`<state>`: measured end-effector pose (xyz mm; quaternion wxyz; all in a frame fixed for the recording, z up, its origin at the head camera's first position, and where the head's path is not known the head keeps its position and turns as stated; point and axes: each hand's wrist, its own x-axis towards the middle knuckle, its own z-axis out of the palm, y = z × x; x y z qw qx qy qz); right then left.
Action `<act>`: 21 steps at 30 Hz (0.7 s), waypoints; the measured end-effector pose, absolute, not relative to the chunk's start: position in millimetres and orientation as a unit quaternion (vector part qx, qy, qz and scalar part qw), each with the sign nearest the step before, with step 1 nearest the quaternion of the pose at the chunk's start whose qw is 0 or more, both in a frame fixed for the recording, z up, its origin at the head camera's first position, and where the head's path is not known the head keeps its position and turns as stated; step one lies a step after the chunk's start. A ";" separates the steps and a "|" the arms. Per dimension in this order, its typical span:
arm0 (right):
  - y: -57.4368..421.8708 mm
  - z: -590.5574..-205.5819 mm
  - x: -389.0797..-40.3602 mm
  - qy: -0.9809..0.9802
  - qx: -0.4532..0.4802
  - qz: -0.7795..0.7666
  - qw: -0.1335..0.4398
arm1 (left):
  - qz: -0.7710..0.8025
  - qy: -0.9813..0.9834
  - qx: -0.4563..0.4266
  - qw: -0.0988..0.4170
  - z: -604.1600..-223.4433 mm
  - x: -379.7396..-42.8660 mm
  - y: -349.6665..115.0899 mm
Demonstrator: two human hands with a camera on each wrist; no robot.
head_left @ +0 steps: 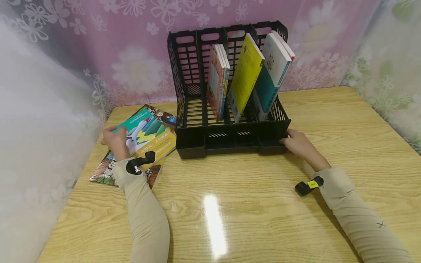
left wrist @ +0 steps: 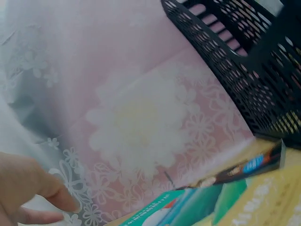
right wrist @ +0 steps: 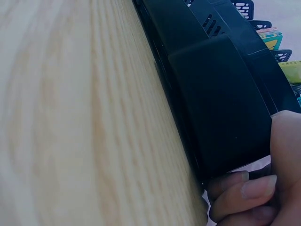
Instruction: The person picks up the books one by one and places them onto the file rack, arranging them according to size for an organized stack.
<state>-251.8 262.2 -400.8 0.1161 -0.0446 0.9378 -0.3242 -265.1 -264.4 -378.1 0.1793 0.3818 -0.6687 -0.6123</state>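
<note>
My right hand [head_left: 298, 143] grips the front right corner of a black desktop book rack [head_left: 230, 140]. In the right wrist view its thumb lies against the rack's side and its fingers [right wrist: 242, 193] curl at the lower edge. My left hand [head_left: 116, 140] is over the left edge of a fanned pile of books, by a teal and yellow picture book [head_left: 146, 128]. The left wrist view shows its thumb and fingers [left wrist: 59, 195] parted, with a gap between them and the book. Under that book, other books [head_left: 106, 166] stick out.
Thin books [head_left: 217, 84], a yellow book [head_left: 246, 76] and a white and teal book [head_left: 273, 73] stand in the rack's slots. The wooden table [head_left: 263, 212] ends against a pink flowered curtain [head_left: 138, 69]. Each sleeve carries a black wrist mount.
</note>
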 end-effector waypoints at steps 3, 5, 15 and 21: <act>261.6 -401.1 -252.0 0.939 -0.046 -0.322 0.112 | -0.670 -0.611 0.373 0.200 -377.8 -264.8 -268.6; 261.5 -401.0 -252.0 0.939 -0.046 -0.322 0.111 | -0.707 -0.571 0.360 0.210 -377.6 -263.3 -270.8; 262.9 -401.1 -251.6 0.938 -0.047 -0.323 0.114 | -0.627 -0.685 0.355 0.109 -374.7 -258.3 -270.8; 262.9 -402.5 -252.1 0.937 -0.047 -0.326 0.114 | -0.610 -0.701 0.353 0.108 -376.6 -259.3 -266.4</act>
